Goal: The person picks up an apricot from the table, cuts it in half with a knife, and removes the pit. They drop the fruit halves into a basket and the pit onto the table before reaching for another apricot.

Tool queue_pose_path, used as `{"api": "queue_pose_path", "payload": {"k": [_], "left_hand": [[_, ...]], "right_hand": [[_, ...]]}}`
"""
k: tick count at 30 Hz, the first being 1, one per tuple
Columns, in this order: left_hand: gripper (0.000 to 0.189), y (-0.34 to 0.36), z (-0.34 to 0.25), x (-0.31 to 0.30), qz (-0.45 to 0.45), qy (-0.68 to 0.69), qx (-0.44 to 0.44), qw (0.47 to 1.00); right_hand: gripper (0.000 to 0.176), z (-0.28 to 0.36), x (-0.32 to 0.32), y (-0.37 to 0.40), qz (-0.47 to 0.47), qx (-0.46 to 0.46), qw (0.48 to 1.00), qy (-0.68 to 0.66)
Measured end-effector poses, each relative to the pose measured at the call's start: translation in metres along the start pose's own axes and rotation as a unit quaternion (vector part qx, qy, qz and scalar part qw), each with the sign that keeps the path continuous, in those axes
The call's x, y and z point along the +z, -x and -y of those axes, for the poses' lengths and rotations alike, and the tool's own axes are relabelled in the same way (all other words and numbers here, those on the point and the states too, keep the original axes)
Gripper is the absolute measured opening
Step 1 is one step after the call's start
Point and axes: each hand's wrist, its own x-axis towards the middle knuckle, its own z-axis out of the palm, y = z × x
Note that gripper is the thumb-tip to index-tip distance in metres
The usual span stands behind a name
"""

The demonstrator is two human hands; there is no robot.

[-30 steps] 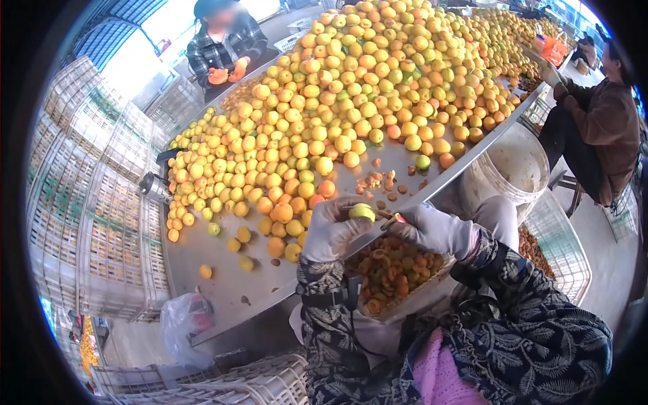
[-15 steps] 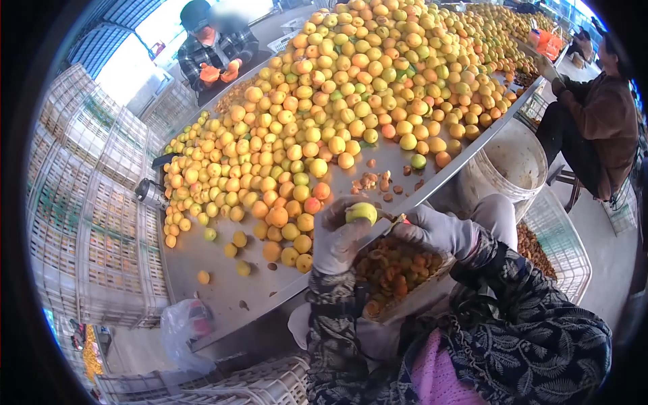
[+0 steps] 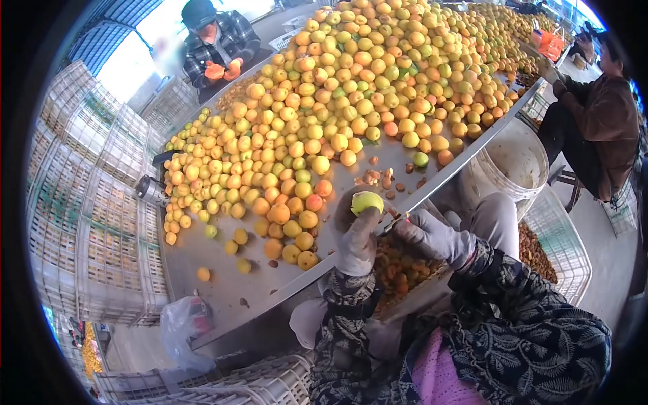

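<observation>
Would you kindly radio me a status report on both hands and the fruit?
Left hand holding yellow-green fruit. Right hand gripping small tool close by. Nothing evident blocking either hand.

My left grip point(image 3: 356, 236) has 1 rounded yellow-green fruit point(image 3: 366, 202), pinched between thumb and fingers with its pale upper face showing, held up near the edge of the table point(image 3: 223, 280). My right grip point(image 3: 435, 236) has 1 slim tool point(image 3: 397, 221), red near my fingertips, slanting beside the fruit; its tip seems dark, though small and blurred.
</observation>
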Motion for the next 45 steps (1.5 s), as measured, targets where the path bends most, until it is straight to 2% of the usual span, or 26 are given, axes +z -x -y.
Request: {"api": "queue_pose_path", "payload": {"k": [1, 3, 4, 6, 10, 12, 13, 14, 15, 16, 18, 19, 20, 22, 23, 26, 27, 28, 31, 32, 33, 34, 36, 38, 43, 45], "left_hand": [[0.035, 0.000, -0.004, -0.003, -0.001, 0.003, 0.000, 1.000], [0.032, 0.000, -0.016, -0.009, 0.034, -0.031, -0.058, 0.997], [0.032, -0.001, -0.018, -0.015, 0.032, -0.031, -0.057, 0.997], [0.030, -0.001, -0.020, -0.026, 0.069, -0.072, -0.121, 0.988], [0.032, -0.002, -0.029, -0.028, 0.150, -0.052, -0.188, 0.969], [0.033, -0.005, -0.018, -0.023, 0.093, -0.070, -0.104, 0.988], [0.033, -0.007, -0.011, -0.019, 0.098, -0.069, -0.105, 0.987], [0.036, -0.007, -0.002, -0.016, 0.069, -0.187, -0.100, 0.975], [0.039, -0.007, 0.004, -0.012, 0.041, -0.303, -0.092, 0.948], [0.039, -0.004, 0.003, -0.005, 0.045, -0.303, -0.097, 0.947], [0.045, 0.002, -0.004, 0.011, 0.069, -0.405, 0.044, 0.911], [0.045, 0.002, -0.006, 0.011, 0.075, -0.476, 0.075, 0.873], [0.045, 0.004, 0.000, 0.010, 0.080, -0.471, 0.075, 0.875], [0.040, 0.003, 0.016, 0.004, 0.065, -0.469, 0.186, 0.861], [0.038, 0.002, 0.023, 0.003, 0.059, -0.473, 0.232, 0.848], [0.041, 0.008, 0.039, -0.001, 0.025, -0.499, 0.209, 0.841], [0.039, 0.010, 0.029, 0.009, 0.020, -0.496, 0.190, 0.847], [0.039, 0.008, 0.028, 0.012, 0.019, -0.496, 0.203, 0.844], [0.033, 0.007, 0.032, 0.014, -0.039, -0.351, 0.112, 0.929], [0.033, 0.006, 0.033, 0.013, -0.040, -0.351, 0.119, 0.928], [0.033, 0.007, 0.036, 0.012, -0.042, -0.197, 0.075, 0.977], [0.032, 0.006, 0.039, 0.010, -0.041, -0.035, 0.028, 0.998], [0.031, 0.006, 0.050, -0.001, -0.058, -0.029, 0.002, 0.998], [0.030, 0.006, 0.045, -0.003, -0.067, 0.056, -0.062, 0.994], [0.027, 0.010, 0.021, 0.017, -0.136, 0.091, -0.099, 0.981], [0.024, 0.009, 0.029, 0.005, -0.136, 0.125, -0.166, 0.969]], "right_hand": [[0.050, 0.002, -0.004, 0.001, 0.000, 0.002, 1.000, 0.002], [0.051, 0.009, -0.014, 0.000, 0.034, 0.120, 0.989, 0.073], [0.051, 0.011, -0.025, -0.003, 0.037, 0.121, 0.989, 0.074], [0.047, 0.013, -0.045, -0.007, 0.202, 0.200, 0.957, 0.061], [0.046, 0.010, -0.049, -0.007, 0.222, 0.171, 0.959, 0.042], [0.043, 0.000, -0.039, -0.008, 0.180, 0.112, 0.977, 0.032], [0.042, -0.009, -0.037, -0.010, 0.042, 0.118, 0.991, -0.056], [0.041, -0.019, -0.034, -0.014, -0.098, 0.120, 0.977, -0.144], [0.038, -0.026, -0.030, -0.021, -0.137, 0.074, 0.979, -0.134], [0.038, -0.030, -0.025, -0.025, -0.143, 0.074, 0.978, -0.136], [0.036, -0.033, -0.015, -0.034, -0.195, 0.028, 0.975, -0.106], [0.039, -0.025, -0.005, -0.039, -0.220, -0.033, 0.959, -0.173], [0.039, -0.025, -0.004, -0.040, -0.225, -0.034, 0.959, -0.169], [0.036, -0.021, -0.005, -0.043, -0.256, 0.032, 0.944, -0.206], [0.033, -0.018, -0.003, -0.041, -0.262, 0.015, 0.953, -0.150], [0.028, -0.008, 0.008, -0.042, -0.289, -0.001, 0.951, -0.110], [0.025, -0.017, 0.009, -0.042, -0.296, -0.109, 0.945, 0.086], [0.019, -0.004, 0.020, -0.044, -0.344, -0.047, 0.937, -0.038], [0.017, -0.007, 0.018, -0.050, -0.343, -0.068, 0.937, 0.008], [0.015, -0.007, 0.015, -0.051, -0.341, -0.086, 0.929, 0.115], [0.014, -0.007, 0.013, -0.053, -0.337, -0.101, 0.910, 0.222], [0.014, -0.006, 0.013, -0.055, -0.335, -0.105, 0.909, 0.225], [0.013, -0.005, 0.013, -0.058, -0.304, -0.159, 0.899, 0.272], [0.013, -0.007, 0.011, -0.060, -0.289, -0.166, 0.897, 0.289], [0.013, -0.007, 0.009, -0.059, -0.240, -0.174, 0.877, 0.378], [0.015, -0.010, 0.009, -0.062, -0.224, -0.189, 0.875, 0.385]]}}
